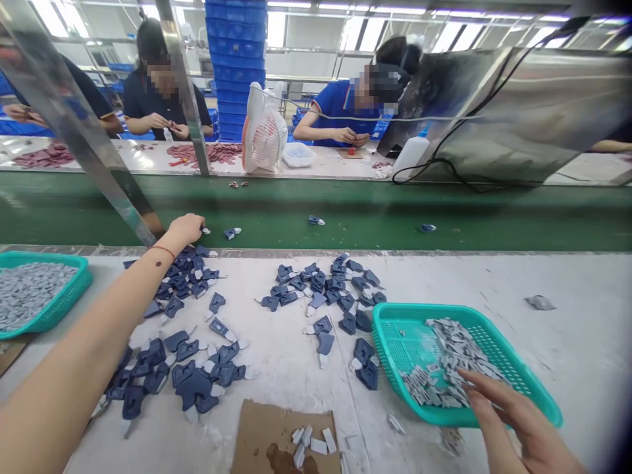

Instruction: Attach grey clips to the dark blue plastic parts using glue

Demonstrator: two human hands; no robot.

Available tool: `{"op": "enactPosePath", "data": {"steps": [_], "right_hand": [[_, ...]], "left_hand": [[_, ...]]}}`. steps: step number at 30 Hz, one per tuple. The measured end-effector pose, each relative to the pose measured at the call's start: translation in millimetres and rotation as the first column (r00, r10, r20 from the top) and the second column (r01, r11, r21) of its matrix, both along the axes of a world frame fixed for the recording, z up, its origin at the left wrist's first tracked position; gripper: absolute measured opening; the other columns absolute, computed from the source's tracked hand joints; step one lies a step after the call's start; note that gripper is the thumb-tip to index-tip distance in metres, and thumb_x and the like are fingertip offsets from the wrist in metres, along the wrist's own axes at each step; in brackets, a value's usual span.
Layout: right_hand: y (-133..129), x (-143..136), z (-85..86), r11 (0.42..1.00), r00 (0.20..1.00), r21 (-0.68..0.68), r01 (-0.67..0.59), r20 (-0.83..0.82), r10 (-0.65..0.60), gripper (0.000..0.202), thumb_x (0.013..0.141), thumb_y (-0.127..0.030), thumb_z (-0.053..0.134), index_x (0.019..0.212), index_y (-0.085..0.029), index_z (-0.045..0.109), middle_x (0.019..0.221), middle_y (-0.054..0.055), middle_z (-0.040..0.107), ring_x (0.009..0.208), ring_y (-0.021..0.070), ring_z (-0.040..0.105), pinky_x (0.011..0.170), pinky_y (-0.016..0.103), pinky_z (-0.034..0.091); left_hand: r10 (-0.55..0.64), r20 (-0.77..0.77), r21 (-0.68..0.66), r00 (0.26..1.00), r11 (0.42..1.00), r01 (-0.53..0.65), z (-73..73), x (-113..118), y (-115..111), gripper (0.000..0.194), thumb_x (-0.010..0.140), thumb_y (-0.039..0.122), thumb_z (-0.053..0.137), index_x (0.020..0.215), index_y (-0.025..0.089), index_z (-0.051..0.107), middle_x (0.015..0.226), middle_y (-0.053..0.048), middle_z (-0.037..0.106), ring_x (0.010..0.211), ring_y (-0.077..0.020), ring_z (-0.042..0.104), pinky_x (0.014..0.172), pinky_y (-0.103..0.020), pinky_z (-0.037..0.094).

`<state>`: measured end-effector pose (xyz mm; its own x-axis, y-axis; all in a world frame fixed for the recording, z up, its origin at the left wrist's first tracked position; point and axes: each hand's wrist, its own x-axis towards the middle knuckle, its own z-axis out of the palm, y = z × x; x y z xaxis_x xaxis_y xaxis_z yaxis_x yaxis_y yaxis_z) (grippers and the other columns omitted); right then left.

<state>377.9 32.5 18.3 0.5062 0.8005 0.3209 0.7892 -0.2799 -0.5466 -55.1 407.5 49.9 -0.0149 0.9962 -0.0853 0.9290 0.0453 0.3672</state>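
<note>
My left hand (186, 229) reaches far forward to the green belt, its fingers curled down around a dark blue plastic part (202, 229) with a pale tip; most of that part is hidden. My right hand (518, 418) is over the near rim of a turquoise basket (395, 368), thumb and fingers apart, fingertips close to a heap of small grey pieces (464, 355). I cannot tell whether they touch. Between my hands lie loose groups of dark blue parts (192, 385) with pale tips. Nearer me, a piece of cardboard (257, 434) carries several small pale blocks (318, 446).
A green conveyor belt (276, 204) crosses ahead, carrying a few spaced blue parts (316, 220). Another turquoise basket (74, 296) of grey pieces stands at left. A slanting metal post (113, 178) rises beside my left arm. Across the belt, people (340, 112) work with their hands.
</note>
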Motion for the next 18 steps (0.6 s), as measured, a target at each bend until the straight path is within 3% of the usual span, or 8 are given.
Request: {"op": "enactPosePath", "data": {"steps": [3, 6, 8, 11, 15, 18], "right_hand": [[13.2, 5.5, 19.2, 0.989, 0.998, -0.137, -0.061, 0.005, 0.062, 0.039, 0.087, -0.055, 0.048, 0.102, -0.026, 0.069, 0.114, 0.009, 0.069, 0.106, 0.033, 0.063, 0.048, 0.032, 0.05], [23.9, 21.0, 26.6, 0.96, 0.981, -0.227, -0.161, 0.073, 0.182, 0.038, 0.088, -0.051, 0.047, 0.102, -0.025, 0.071, 0.108, 0.01, 0.071, 0.102, 0.0319, 0.065, 0.066, 0.039, 0.056], [30.6, 30.7, 26.2, 0.925, 0.955, -0.3, -0.233, 0.109, 0.275, 0.037, 0.088, -0.047, 0.047, 0.102, -0.023, 0.071, 0.105, 0.011, 0.072, 0.1, 0.0323, 0.066, 0.078, 0.045, 0.055], [41.8, 36.2, 24.0, 0.855, 0.916, -0.401, -0.33, 0.083, 0.393, 0.033, 0.089, -0.039, 0.046, 0.1, -0.021, 0.071, 0.103, 0.012, 0.074, 0.098, 0.0313, 0.067, 0.082, 0.047, 0.054], [54.9, 31.5, 23.1, 0.789, 0.885, -0.468, -0.397, 0.034, 0.465, 0.025, 0.085, -0.03, 0.049, 0.093, -0.022, 0.073, 0.097, 0.009, 0.076, 0.09, 0.0285, 0.07, 0.077, 0.042, 0.056], [59.2, 27.9, 23.6, 0.77, 0.878, -0.491, -0.407, 0.022, 0.478, 0.023, 0.081, -0.025, 0.051, 0.087, -0.022, 0.072, 0.092, 0.01, 0.075, 0.082, 0.0273, 0.071, 0.071, 0.039, 0.057]], "left_hand": [[0.04, 0.132, 0.028, 0.99, 0.999, -0.044, 1.9, 6.5, -8.7, 0.028, 0.091, 0.029, 0.064, 0.115, 0.015, 0.063, 0.123, -0.01, 0.063, 0.112, -0.0264, 0.061, 0.095, -0.05, 0.05], [0.065, 0.356, 0.059, 0.932, 0.994, -0.091, 9.3, 16.3, -24.8, 0.026, 0.092, 0.032, 0.059, 0.109, 0.012, 0.063, 0.115, -0.007, 0.065, 0.113, -0.0313, 0.061, 0.096, -0.049, 0.049], [0.058, 0.527, 0.05, 0.848, 0.994, -0.099, 15.2, 24.6, -40.2, 0.028, 0.092, 0.034, 0.056, 0.108, 0.012, 0.06, 0.111, -0.006, 0.067, 0.108, -0.0305, 0.065, 0.093, -0.044, 0.052], [0.047, 0.72, 0.009, 0.693, 0.997, -0.078, 22.8, 40.2, -69.2, 0.027, 0.086, 0.034, 0.063, 0.102, 0.013, 0.058, 0.111, -0.009, 0.069, 0.095, -0.0236, 0.07, 0.085, -0.039, 0.056], [0.052, 0.841, -0.061, 0.539, 0.998, -0.001, 31.4, 61.7, -114.2, 0.029, 0.075, 0.035, 0.073, 0.093, 0.016, 0.062, 0.111, -0.011, 0.072, 0.08, -0.0193, 0.07, 0.08, -0.037, 0.057], [0.068, 0.874, -0.119, 0.481, 0.99, 0.078, 38.9, 73.0, -147.5, 0.03, 0.073, 0.035, 0.076, 0.094, 0.017, 0.066, 0.112, -0.009, 0.073, 0.077, -0.0183, 0.069, 0.073, -0.032, 0.057]]}}
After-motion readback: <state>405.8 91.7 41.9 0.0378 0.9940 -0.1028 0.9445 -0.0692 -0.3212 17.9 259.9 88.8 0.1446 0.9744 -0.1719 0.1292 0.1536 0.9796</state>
